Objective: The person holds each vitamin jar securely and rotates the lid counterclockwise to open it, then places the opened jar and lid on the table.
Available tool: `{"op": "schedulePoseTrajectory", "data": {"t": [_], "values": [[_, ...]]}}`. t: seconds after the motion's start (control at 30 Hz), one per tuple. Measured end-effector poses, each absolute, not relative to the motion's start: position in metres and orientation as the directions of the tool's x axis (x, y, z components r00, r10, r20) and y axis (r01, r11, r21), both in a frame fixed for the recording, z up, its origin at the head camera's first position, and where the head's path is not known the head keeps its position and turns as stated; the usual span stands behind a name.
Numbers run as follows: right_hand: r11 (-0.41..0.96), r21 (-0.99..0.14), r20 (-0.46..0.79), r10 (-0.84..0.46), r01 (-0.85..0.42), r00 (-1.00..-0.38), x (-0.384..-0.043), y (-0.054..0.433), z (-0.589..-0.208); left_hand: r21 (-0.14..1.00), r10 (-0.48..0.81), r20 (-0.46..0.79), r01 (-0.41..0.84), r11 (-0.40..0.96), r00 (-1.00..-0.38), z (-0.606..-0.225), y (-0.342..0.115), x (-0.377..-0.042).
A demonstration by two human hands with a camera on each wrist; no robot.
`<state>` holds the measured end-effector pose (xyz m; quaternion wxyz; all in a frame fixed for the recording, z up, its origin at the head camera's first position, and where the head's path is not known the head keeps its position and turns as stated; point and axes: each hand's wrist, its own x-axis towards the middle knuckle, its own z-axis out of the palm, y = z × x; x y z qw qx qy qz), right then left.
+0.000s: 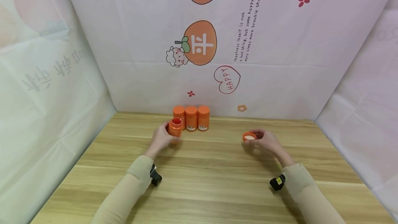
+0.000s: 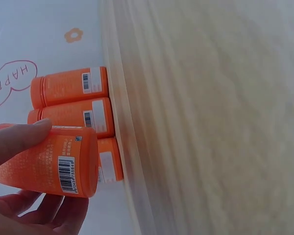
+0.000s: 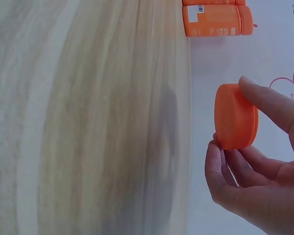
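Note:
My left hand (image 1: 162, 137) grips an orange bottle (image 1: 175, 127) that has no cap on it, its mouth facing up. In the left wrist view the thumb lies along one side of this bottle (image 2: 49, 161) and fingers curl under the other; a barcode label shows. Off to the right, my right hand (image 1: 266, 141) pinches an orange cap (image 1: 249, 136), its pale inside turned upward. The right wrist view shows the cap (image 3: 235, 116) between thumb and fingers, apart from the table.
Several capped orange bottles, among them a middle one (image 1: 191, 118) and a right one (image 1: 203, 118), stand in a row at the back of the wooden table (image 1: 211, 182). A printed white sheet (image 1: 273, 89) rises behind them, with more sheets at both sides.

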<state>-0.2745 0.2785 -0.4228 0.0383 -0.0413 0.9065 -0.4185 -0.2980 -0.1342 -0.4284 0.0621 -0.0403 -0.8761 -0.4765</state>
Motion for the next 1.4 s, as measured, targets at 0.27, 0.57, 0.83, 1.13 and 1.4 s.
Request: {"op": "schedulePoseTrajectory", "data": {"t": [0.27,0.57,0.83,1.13,1.4], "values": [[0.703,-0.709,-0.018,-0.091,-0.051,-0.996,-0.281,0.282,-0.425,0.824,-0.012,0.136,0.107,0.557,-0.991,-0.429,-0.145,-0.305],[0.762,-0.645,-0.005,-0.073,-0.053,-0.997,-0.292,0.29,-0.431,0.812,-0.057,0.144,0.085,0.577,-0.988,-0.43,-0.154,-0.31],[0.758,-0.651,-0.011,-0.073,-0.049,-0.997,-0.298,0.298,-0.432,0.804,-0.082,0.12,0.048,0.592,-0.989,-0.431,-0.162,-0.319],[0.752,-0.66,-0.046,-0.051,-0.007,-0.998,-0.306,0.302,-0.434,0.812,-0.106,0.106,0.025,0.584,-0.989,-0.433,-0.168,-0.327],[0.764,-0.645,-0.026,-0.041,-0.015,-0.999,-0.312,0.304,-0.433,0.81,-0.131,0.105,0.008,0.586,-0.986,-0.433,-0.173,-0.335]]}}
